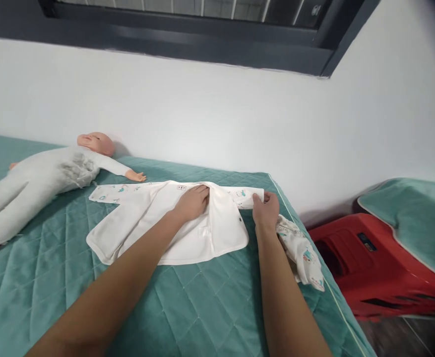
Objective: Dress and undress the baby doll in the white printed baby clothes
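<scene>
A white baby shirt (187,248) lies spread open, with small coloured prints on its sleeves. My left hand (193,203) rests near the neckline, its fingers bent together at the edge of the right-hand front panel; the fingertips are partly hidden. At the end of the right sleeve (245,197), my right hand (267,210) pinches the cuff between thumb and fingers. Just beside my right wrist is a crumpled printed cloth garment (302,255). A baby doll (57,173) with a white cloth body lies on its back to the left, one arm reaching toward the shirt.
Everything lies on a green quilted bed cover (202,307) with pale piping on its right edge. Beyond that edge stands a red plastic item (381,267), partly under another green cloth (418,223). A white wall (202,119) and a dark window frame (187,47) rise behind.
</scene>
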A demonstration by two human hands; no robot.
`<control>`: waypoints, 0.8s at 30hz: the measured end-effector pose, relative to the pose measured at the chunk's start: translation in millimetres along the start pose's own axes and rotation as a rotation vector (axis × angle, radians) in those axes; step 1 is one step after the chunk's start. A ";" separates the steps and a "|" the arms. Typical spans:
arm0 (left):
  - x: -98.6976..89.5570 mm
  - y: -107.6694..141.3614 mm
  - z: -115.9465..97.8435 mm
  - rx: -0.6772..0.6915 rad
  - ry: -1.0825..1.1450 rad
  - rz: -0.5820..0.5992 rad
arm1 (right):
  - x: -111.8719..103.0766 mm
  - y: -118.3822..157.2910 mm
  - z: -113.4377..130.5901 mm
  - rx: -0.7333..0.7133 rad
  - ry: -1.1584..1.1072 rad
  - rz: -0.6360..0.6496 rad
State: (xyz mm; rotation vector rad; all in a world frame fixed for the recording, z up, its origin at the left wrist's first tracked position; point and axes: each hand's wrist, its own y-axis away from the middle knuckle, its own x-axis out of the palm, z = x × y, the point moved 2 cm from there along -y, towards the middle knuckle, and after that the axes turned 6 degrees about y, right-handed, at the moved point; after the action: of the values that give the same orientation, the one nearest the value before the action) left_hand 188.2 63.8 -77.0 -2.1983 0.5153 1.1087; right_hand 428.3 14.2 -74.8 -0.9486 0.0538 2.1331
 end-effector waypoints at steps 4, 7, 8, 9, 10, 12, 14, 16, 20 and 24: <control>4.1 3.2 2.1 0.001 -0.072 0.013 | 3.1 -1.6 -1.5 -0.003 -0.014 -0.010; 5.7 6.1 0.2 -0.043 -0.121 0.081 | 1.4 -0.1 1.7 -0.010 -0.002 -0.014; 6.3 7.3 -1.2 -0.055 -0.136 0.097 | 0.2 1.5 4.0 -0.025 0.019 -0.027; 7.0 8.9 -2.9 -0.068 -0.152 0.109 | -0.9 3.7 7.0 -0.055 0.043 -0.043; 7.8 10.8 -4.8 -0.082 -0.168 0.118 | -1.4 6.7 10.9 -0.100 0.058 -0.055; 9.6 16.2 -9.7 -0.113 -0.196 0.138 | 0.6 14.8 20.3 -0.222 0.040 -0.038; 10.6 23.6 -16.1 -0.133 -0.213 0.154 | 6.5 25.1 30.3 -0.340 -0.041 0.048; 9.6 32.6 -23.8 -0.141 -0.228 0.171 | 13.9 36.2 39.4 -0.432 -0.110 0.158; 2.5 52.1 -39.7 -0.125 -0.262 0.247 | 20.6 52.4 50.3 -0.508 -0.082 0.261; -3.7 69.8 -51.2 -0.130 -0.252 0.301 | 12.5 54.2 50.0 -0.449 0.049 0.182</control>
State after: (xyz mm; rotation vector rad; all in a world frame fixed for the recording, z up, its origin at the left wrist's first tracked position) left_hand 175.0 -21.8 -74.8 -2.0915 0.6930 1.5940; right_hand 356.0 1.3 -60.8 -1.2942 -0.3394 2.3387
